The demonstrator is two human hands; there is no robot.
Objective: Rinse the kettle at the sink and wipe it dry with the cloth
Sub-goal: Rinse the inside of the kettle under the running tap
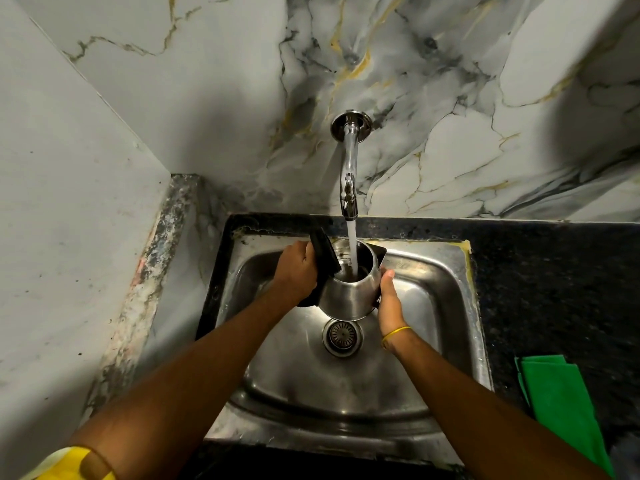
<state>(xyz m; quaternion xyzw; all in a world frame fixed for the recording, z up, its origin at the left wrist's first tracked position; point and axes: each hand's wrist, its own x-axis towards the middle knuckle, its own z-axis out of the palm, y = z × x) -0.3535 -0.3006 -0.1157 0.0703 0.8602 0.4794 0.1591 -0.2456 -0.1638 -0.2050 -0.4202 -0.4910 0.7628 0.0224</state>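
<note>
- Kettle (346, 289): steel body, shiny, wider at the base, w/ black handle on its left side and black spout rim at upper right. Black lid flipped open, standing up by the handle.
- Kettle is held upright over the sink (446, 306), above the drain (342, 336), directly under the tap (349, 168).
- Water (352, 244) runs in a white stream from the tap straight into the open top.
- Left hand (296, 271): fingers wrapped shut around the black handle, back of hand facing up, forearm reaching in from lower left.
- Right hand (389, 299): palm pressed flat to the kettle's right side, thumb up along the steel near the spout; other fingers hidden behind the body, so can't tell how they lie. Yellow band (396, 333) on the wrist.
- Cloth (561, 410): green, folded, lying on the dark counter (554, 289) right of the sink, well apart from both hands.
- Wall behind is marble-look tile w/ grey and gold veins.
</note>
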